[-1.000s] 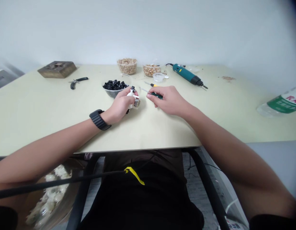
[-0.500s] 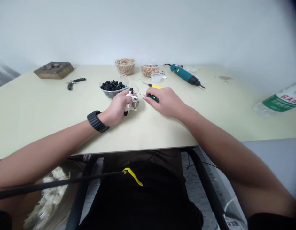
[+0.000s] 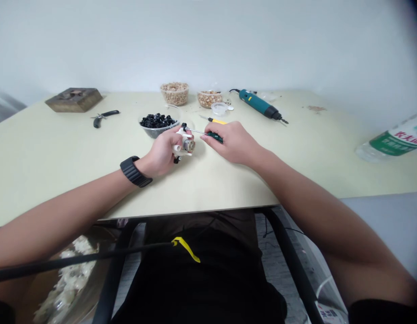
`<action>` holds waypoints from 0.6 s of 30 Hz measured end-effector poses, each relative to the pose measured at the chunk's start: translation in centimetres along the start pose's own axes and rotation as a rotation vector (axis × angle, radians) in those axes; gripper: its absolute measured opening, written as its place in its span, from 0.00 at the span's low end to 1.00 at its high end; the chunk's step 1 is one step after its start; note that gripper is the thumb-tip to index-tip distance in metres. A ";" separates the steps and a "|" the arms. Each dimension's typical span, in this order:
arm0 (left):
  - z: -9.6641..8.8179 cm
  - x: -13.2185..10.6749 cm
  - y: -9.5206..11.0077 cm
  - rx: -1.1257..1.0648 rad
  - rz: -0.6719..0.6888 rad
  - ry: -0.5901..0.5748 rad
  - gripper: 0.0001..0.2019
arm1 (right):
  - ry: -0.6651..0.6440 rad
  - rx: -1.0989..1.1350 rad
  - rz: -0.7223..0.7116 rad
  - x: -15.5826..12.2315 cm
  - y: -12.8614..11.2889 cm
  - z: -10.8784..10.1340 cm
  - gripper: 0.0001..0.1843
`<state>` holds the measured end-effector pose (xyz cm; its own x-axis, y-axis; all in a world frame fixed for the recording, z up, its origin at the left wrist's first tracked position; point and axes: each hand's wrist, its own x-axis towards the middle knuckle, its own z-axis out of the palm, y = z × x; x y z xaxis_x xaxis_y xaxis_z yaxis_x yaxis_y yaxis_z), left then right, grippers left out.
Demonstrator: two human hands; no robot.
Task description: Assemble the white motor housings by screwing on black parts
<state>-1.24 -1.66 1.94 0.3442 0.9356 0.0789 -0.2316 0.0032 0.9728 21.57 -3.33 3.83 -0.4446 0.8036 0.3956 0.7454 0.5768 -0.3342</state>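
Note:
My left hand (image 3: pixel 163 153), with a black band on its wrist, grips a small white plastic assembly (image 3: pixel 184 145). A round metallic part faces right on it, and black fittings stick out at its top and bottom. Closed round the dark green handle of a screwdriver (image 3: pixel 215 137) is my right hand (image 3: pixel 233 143). The screwdriver's thin shaft points left, its tip at the upper black fitting; whether it sits in a screw is too small to tell. Just behind the left hand stands a clear bowl of black parts (image 3: pixel 157 123).
Farther back are two tubs of small tan parts (image 3: pixel 174 93), a small clear cup (image 3: pixel 219 108), a yellow-handled knife (image 3: pixel 217 121) and a teal power screwdriver (image 3: pixel 260 105). Pliers (image 3: pixel 105 117) and a brownish block (image 3: pixel 74 100) lie left; a bottle (image 3: pixel 394 139) lies right.
The white assembly has turned slightly in my left hand, showing more of its round metallic part. The screwdriver stays at the upper black fitting. The whole view has shifted a little.

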 end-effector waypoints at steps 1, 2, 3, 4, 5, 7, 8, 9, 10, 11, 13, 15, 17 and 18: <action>-0.1 0.0 0.0 0.003 0.000 -0.006 0.09 | 0.001 -0.001 0.004 0.0 0.0 0.0 0.16; -0.1 0.0 0.0 0.007 0.000 -0.014 0.09 | 0.002 -0.001 0.007 0.0 -0.1 0.0 0.16; -0.2 0.0 0.0 0.010 0.002 -0.022 0.09 | 0.002 -0.001 0.009 0.0 -0.1 -0.1 0.16; -0.2 0.0 0.0 0.013 0.003 -0.029 0.09 | 0.001 0.000 0.009 0.0 -0.1 -0.1 0.16; -0.3 0.0 0.0 0.014 0.004 -0.033 0.09 | -0.002 0.002 0.008 0.0 -0.1 -0.1 0.16; -0.3 0.0 0.0 0.008 0.001 -0.029 0.09 | -0.008 0.007 0.010 0.0 -0.2 -0.1 0.16; -0.2 0.0 0.0 0.000 -0.003 -0.024 0.09 | -0.012 0.007 0.011 0.0 -0.2 0.0 0.16; -0.1 -0.1 0.1 -0.009 -0.010 -0.017 0.09 | -0.013 0.007 0.012 0.0 -0.2 0.0 0.15; 0.0 -0.1 0.1 -0.022 -0.017 -0.007 0.10 | -0.014 0.007 0.012 0.0 -0.2 0.0 0.15; 0.2 -0.2 0.1 -0.037 -0.021 0.006 0.10 | -0.013 0.009 0.009 0.0 -0.2 0.1 0.15; 0.5 -0.3 0.2 -0.068 -0.024 0.033 0.09 | -0.009 0.015 0.006 0.0 -0.1 0.1 0.16; 0.7 -0.4 0.2 -0.092 -0.026 0.051 0.09 | -0.010 0.015 0.005 0.0 -0.1 0.2 0.16; 0.9 -0.5 0.3 -0.095 -0.029 0.052 0.10 | -0.015 0.005 0.003 0.0 -0.1 0.2 0.17; 0.9 -0.5 0.3 -0.088 -0.028 0.049 0.10 | -0.018 -0.004 0.002 0.0 -0.2 0.2 0.17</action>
<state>-0.66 -2.41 2.37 0.3074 0.9508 0.0389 -0.3022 0.0588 0.9514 21.30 -3.38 3.70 -0.4517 0.8076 0.3791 0.7484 0.5743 -0.3318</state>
